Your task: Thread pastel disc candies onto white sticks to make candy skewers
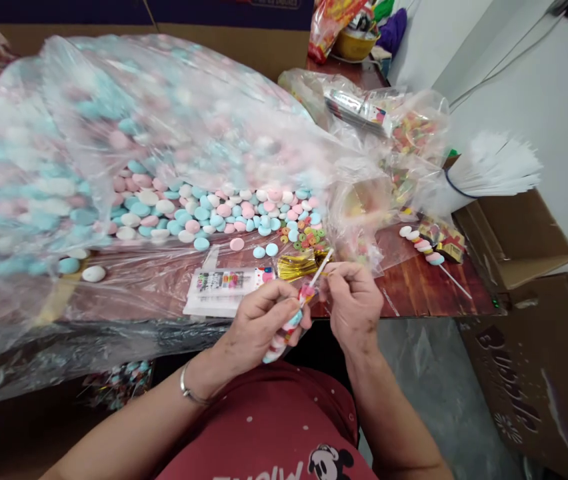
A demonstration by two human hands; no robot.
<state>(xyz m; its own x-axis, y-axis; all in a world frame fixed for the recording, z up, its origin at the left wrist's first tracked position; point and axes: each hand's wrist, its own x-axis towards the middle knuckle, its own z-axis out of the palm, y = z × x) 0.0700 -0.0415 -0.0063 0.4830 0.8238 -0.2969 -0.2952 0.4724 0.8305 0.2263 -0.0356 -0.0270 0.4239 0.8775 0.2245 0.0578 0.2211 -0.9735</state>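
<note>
One candy skewer (275,348), slanted, stick (322,266) forward-right

The wrapper (307,292) looks glossy plastic, the loose candies (223,209) smooth and matt, the ties (295,266) metallic.

A person holds two bare forearms angled inward, the left grip (267,317) and the right grip (357,300) close together in front of the torso (259,420). The left forearm (139,413) slants in long and low, its wrist (209,377) nearly straight; that grip is closed, thumb (284,313) pressed on top, fingers curled around. The right forearm (399,413) stands at a steeper angle. Set slightly farther forward, the right grip is pinched tight at thumb and forefinger, its other fingers folded toward the palm.
</note>
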